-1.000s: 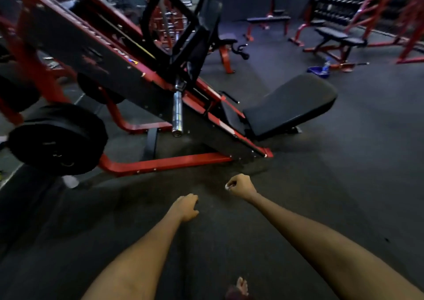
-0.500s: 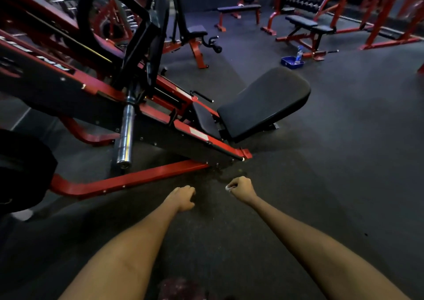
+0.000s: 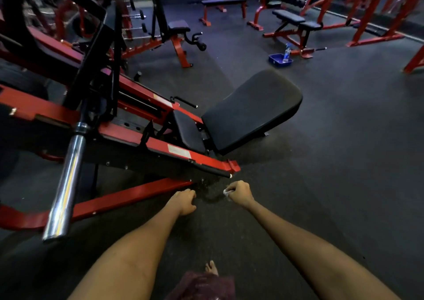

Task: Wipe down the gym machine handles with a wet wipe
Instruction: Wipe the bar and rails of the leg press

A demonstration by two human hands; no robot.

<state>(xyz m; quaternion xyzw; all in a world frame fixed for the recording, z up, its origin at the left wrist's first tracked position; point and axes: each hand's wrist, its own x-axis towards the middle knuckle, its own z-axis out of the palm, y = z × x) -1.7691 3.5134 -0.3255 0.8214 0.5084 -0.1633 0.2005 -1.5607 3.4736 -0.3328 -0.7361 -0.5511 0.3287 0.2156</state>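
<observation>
The right hand [image 3: 239, 194] is curled into a fist just below the near tip of the leg press machine [image 3: 146, 139]; its grip is closed tight round a wet wipe [image 3: 226, 193], of which only a small white crumple shows at the thumb side of the fist, the rest hidden inside the fingers; the wipe is apart from the machine, touching no part of it. The near handle [image 3: 212, 170], a short black bar with a pale end cap, runs along the machine's red lower rail and ends just above that fist, close but not in contact. The left hand [image 3: 184, 201] hangs just left of the right one, below the same rail; its fingers are loosely curled and its grip holds nothing. A second thin black handle [image 3: 184, 101] juts from the far side of the machine, beside the seat [image 3: 188, 132]; the broad black back pad [image 3: 252, 109] tilts up to the right of the seat. A chrome sleeve [image 3: 66, 185] slopes down from the machine's left part toward the floor [image 3: 332, 162], above the red base bar [image 3: 128, 196]. Well beyond the machine, to its upper right, a blue tray [image 3: 278, 60] sits on the floor with a spray bottle [image 3: 286, 51] standing in it, next to a red-framed bench [image 3: 296, 24]. A bare foot [image 3: 212, 268] shows on the floor below both hands.
</observation>
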